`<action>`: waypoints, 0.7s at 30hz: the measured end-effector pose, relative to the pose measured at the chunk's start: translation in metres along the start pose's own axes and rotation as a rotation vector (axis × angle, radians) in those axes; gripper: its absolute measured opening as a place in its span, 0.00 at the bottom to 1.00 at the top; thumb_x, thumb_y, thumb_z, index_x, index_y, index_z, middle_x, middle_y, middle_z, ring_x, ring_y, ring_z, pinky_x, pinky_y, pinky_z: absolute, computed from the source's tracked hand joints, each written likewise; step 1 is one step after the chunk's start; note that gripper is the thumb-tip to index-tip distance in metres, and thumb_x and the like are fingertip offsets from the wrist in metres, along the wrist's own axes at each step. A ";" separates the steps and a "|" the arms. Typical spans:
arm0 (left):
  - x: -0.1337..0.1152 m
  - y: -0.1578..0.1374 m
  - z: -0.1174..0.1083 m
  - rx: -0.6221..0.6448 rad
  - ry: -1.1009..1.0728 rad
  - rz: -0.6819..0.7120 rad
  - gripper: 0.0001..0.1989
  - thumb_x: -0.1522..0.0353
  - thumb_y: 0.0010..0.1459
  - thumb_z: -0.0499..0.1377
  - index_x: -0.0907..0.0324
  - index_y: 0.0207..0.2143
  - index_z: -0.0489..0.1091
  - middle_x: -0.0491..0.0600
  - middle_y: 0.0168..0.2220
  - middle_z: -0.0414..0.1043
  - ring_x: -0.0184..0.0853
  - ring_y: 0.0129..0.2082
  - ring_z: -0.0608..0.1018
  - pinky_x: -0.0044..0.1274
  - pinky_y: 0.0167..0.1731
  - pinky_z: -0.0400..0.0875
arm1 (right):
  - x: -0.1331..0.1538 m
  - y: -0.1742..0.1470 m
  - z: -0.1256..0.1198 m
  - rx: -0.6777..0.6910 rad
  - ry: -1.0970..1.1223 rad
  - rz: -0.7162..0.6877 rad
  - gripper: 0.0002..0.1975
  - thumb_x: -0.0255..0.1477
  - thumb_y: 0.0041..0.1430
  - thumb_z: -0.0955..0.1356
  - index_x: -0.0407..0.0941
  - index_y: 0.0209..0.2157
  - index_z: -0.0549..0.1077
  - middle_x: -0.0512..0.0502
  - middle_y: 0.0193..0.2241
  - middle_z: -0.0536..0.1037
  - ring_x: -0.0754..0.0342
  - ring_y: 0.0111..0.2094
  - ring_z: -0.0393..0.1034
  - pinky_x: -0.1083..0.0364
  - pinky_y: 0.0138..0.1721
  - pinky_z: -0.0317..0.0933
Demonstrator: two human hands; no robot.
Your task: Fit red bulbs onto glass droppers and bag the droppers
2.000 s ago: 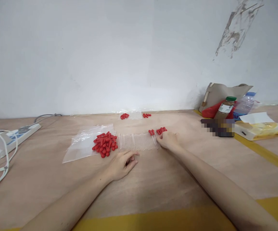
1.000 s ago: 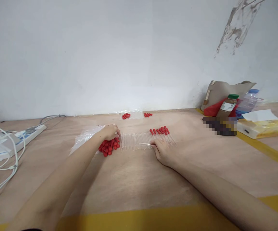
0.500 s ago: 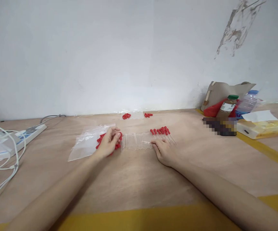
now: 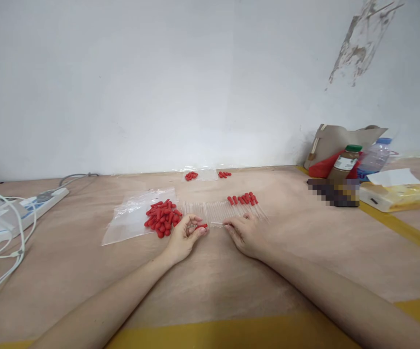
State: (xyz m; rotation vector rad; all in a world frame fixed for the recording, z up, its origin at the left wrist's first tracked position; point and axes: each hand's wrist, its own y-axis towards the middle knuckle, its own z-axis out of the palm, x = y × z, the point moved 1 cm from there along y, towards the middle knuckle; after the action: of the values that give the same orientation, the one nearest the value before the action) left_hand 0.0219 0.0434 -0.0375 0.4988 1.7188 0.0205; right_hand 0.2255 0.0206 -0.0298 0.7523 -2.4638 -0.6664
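Between thumb and fingers, my left hand (image 4: pixel 185 238) pinches a red rubber dropper bulb (image 4: pixel 201 226), its narrow end toward the right. My right hand (image 4: pixel 245 233) is closed on a clear glass dropper tube (image 4: pixel 216 224), whose end points left at the bulb; a small gap separates the two. Behind both hands lies a row of clear tubes (image 4: pixel 213 211). At the row's right end, several tubes carry red bulbs (image 4: pixel 246 198). A pile of loose red bulbs (image 4: pixel 162 218) rests on a clear plastic bag (image 4: pixel 124 220), left of my left hand.
Small bags with red bulbs (image 4: pixel 191 176) lie by the wall. On the left are a power strip (image 4: pixel 50 206) and white cables (image 4: pixel 23 228). To the right stand a beige bag (image 4: pixel 341 135), a green-capped bottle (image 4: pixel 345 162), a clear bottle (image 4: pixel 375 155) and a tissue pack (image 4: pixel 399 194).
My left hand has moved right and nearer me from the bulb pile, with a red bulb now in its fingers. My right hand stays nearly in place, still holding the tube.
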 end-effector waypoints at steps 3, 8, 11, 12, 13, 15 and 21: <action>-0.001 -0.001 0.000 0.007 0.074 0.043 0.12 0.65 0.53 0.57 0.59 0.39 0.61 0.48 0.34 0.68 0.32 0.33 0.75 0.27 0.36 0.69 | 0.001 0.000 0.001 0.014 -0.002 -0.014 0.13 0.30 0.61 0.55 0.45 0.38 0.69 0.48 0.35 0.76 0.57 0.32 0.67 0.54 0.37 0.46; -0.002 -0.001 0.001 0.001 0.199 0.067 0.11 0.65 0.54 0.55 0.60 0.39 0.66 0.49 0.32 0.72 0.34 0.33 0.74 0.25 0.34 0.68 | 0.002 -0.001 0.004 0.022 -0.008 -0.031 0.13 0.31 0.61 0.56 0.46 0.38 0.69 0.48 0.35 0.77 0.57 0.31 0.67 0.54 0.37 0.46; -0.003 -0.001 0.001 0.002 0.333 0.096 0.11 0.64 0.55 0.55 0.59 0.38 0.69 0.49 0.33 0.73 0.34 0.31 0.74 0.24 0.31 0.68 | 0.003 -0.001 0.004 0.030 -0.010 -0.037 0.13 0.31 0.61 0.56 0.46 0.37 0.70 0.48 0.34 0.77 0.58 0.30 0.66 0.54 0.38 0.47; -0.004 -0.001 0.001 0.001 0.371 0.120 0.11 0.63 0.55 0.55 0.59 0.37 0.70 0.49 0.33 0.73 0.34 0.31 0.74 0.24 0.31 0.68 | 0.003 -0.001 0.003 0.034 -0.010 -0.040 0.14 0.31 0.61 0.56 0.46 0.37 0.70 0.48 0.34 0.77 0.58 0.30 0.66 0.54 0.38 0.47; -0.004 -0.001 0.001 0.000 0.400 0.146 0.11 0.63 0.55 0.55 0.59 0.36 0.71 0.49 0.34 0.73 0.34 0.32 0.74 0.24 0.31 0.68 | 0.003 -0.001 0.002 0.040 -0.008 -0.045 0.14 0.31 0.61 0.56 0.46 0.37 0.70 0.48 0.34 0.77 0.58 0.30 0.66 0.54 0.38 0.47; -0.007 -0.002 0.001 0.007 0.433 0.186 0.10 0.64 0.55 0.55 0.59 0.35 0.72 0.49 0.32 0.74 0.34 0.31 0.74 0.23 0.31 0.67 | 0.003 0.000 0.001 0.054 0.001 -0.063 0.13 0.30 0.61 0.56 0.46 0.37 0.71 0.48 0.33 0.77 0.58 0.29 0.66 0.54 0.38 0.47; -0.019 -0.009 0.004 0.103 0.572 0.292 0.09 0.66 0.57 0.52 0.60 0.31 0.71 0.47 0.28 0.72 0.31 0.27 0.72 0.21 0.28 0.64 | -0.005 0.002 -0.003 0.047 -0.024 -0.165 0.13 0.29 0.60 0.58 0.48 0.37 0.73 0.50 0.27 0.76 0.59 0.27 0.64 0.54 0.37 0.44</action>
State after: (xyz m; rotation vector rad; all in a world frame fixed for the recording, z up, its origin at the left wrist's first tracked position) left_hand 0.0251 0.0278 -0.0233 0.8793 2.1935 0.3111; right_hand 0.2302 0.0244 -0.0282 0.9790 -2.4656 -0.6823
